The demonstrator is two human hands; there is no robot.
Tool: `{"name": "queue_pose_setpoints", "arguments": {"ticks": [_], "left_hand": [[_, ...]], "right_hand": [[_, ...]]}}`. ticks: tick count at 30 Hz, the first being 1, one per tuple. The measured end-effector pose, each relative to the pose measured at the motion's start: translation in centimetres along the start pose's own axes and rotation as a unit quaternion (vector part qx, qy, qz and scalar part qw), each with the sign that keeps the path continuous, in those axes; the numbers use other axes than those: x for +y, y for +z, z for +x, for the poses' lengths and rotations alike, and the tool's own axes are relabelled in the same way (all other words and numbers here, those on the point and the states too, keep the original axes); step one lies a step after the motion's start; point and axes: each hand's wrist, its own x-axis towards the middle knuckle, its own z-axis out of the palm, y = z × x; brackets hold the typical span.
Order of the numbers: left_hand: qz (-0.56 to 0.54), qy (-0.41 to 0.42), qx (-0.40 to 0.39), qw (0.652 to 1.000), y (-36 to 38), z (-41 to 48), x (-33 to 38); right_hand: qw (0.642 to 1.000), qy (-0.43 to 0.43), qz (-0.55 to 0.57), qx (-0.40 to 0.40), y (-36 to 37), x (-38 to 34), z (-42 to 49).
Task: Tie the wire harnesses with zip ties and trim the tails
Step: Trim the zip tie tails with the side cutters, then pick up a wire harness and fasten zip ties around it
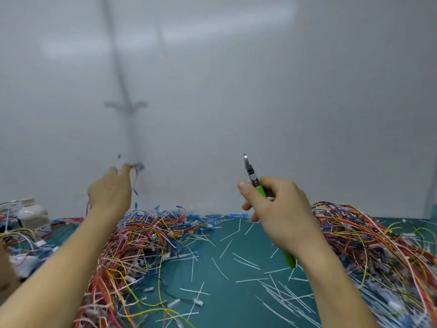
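Left hand (111, 190) raised, fingertips pinching a small blurred wire harness (136, 171). Right hand (276, 209) fisted around green-handled flush cutters (256, 183), blades up, over the teal mat (224, 268).

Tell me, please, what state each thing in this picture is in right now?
Left hand: raised, fingertips pinching a small blurred wire harness.
Right hand: raised, gripping the green-handled cutters, blade tip up.
Left wire pile: loose, tangled on the mat.
Right wire pile: loose, tangled.
Cut zip-tie tails: scattered on the green mat.
Bottle: upright, capped.
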Motion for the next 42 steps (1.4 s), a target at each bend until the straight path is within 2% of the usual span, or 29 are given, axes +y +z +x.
{"name": "queue_pose_setpoints", "arguments": {"ticks": [3,9,12,16,17,19,21,22,25,28,30,33,35,37,42], "left_hand": [[0.008,0.003,-0.009,1.0,3.9,-1.4,-1.0],[0.041,-0.008,-0.018,0.999,4.3,0.2,-3.0],[0.039,-0.022,0.012,0.999,3.6,1.5,-4.3],[0.089,0.005,0.067,0.994,2.9,2.8,-6.3],[0.111,0.005,0.047,0.993,3.0,2.9,-6.5],[0.146,-0.033,-0.054,0.987,3.2,2.7,-5.8],[0.148,-0.082,-0.153,0.974,3.8,2.2,-4.5],[0.131,-0.078,-0.168,0.974,4.2,2.1,-3.9],[0.017,0.048,-0.189,0.981,4.8,2.0,-1.9],[-0.037,0.148,-0.283,0.947,4.1,1.0,-0.2],[-0.03,0.176,-0.312,0.933,3.6,0.4,0.1],[-0.016,0.16,-0.354,0.921,2.7,-0.3,-0.2],[0.008,0.156,-0.338,0.928,2.4,-0.5,-0.5],[0.038,0.165,-0.284,0.944,2.3,-0.7,-0.4],[0.037,0.195,-0.155,0.968,1.1,-0.8,0.8]], "right_hand": [[1.0,-0.012,-0.012,-0.007,0.5,0.0,-0.1],[0.999,-0.022,-0.018,-0.014,0.8,0.0,-0.2],[0.999,-0.026,-0.017,-0.009,0.7,0.0,-0.2],[0.999,-0.029,-0.014,-0.004,0.7,0.1,-0.1],[0.999,-0.03,-0.014,-0.002,0.7,0.1,-0.1],[0.999,-0.032,-0.014,0.002,0.8,0.2,-0.1],[0.999,-0.03,-0.015,-0.002,0.9,0.2,-0.1],[0.999,-0.029,-0.016,-0.007,0.9,0.1,-0.1],[0.999,-0.025,-0.027,-0.019,1.1,0.2,-0.2],[0.997,-0.001,-0.069,-0.047,1.2,0.6,-0.1],[0.987,0.025,-0.144,-0.072,1.7,1.3,0.0],[0.95,0.078,-0.276,-0.124,2.9,3.5,0.1],[0.921,0.104,-0.34,-0.156,3.9,5.3,0.1],[0.9,0.126,-0.379,-0.174,4.8,6.9,0.1],[0.874,0.18,-0.407,-0.197,7.1,9.8,-0.6]]}}
